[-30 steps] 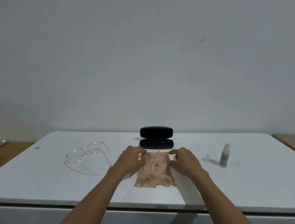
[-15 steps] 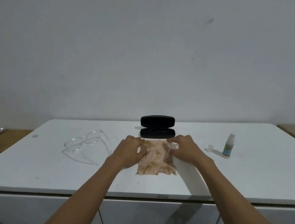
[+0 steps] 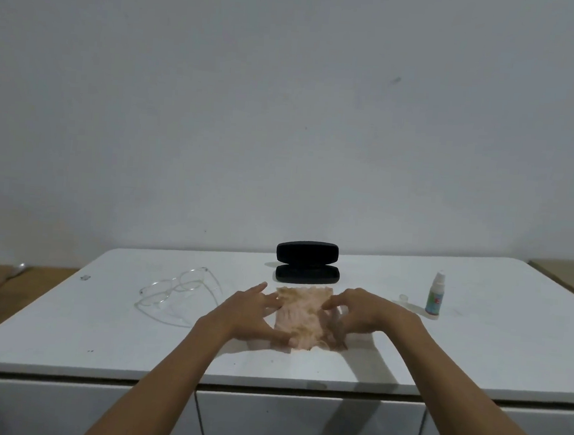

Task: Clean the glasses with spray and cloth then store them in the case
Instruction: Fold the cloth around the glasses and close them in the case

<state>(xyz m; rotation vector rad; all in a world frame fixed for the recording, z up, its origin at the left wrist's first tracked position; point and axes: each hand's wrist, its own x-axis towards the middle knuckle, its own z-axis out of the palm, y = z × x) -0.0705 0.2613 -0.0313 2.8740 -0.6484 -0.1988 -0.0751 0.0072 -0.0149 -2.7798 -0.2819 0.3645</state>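
Observation:
A peach cloth (image 3: 300, 316) lies spread on the white table (image 3: 474, 355) in front of me. My left hand (image 3: 250, 312) rests at its left edge with fingers spread. My right hand (image 3: 362, 312) hovers over its right edge, fingers curled down and apart. Clear-framed glasses (image 3: 178, 289) lie unfolded to the left of the cloth. A black glasses case (image 3: 307, 267) stands open just behind the cloth. A small spray bottle (image 3: 434, 296) stands upright on the right, its cap (image 3: 403, 298) lying off beside it.
The table backs onto a plain white wall. Its front edge runs just below my forearms, with white cabinet fronts (image 3: 296, 424) beneath. A wooden floor (image 3: 1, 291) shows to the left, a wooden surface (image 3: 572, 277) at the far right.
Both hands have let go of the cloth's top corners and opened. The cloth now lies flatter on the table. My head tilted, shifting the view.

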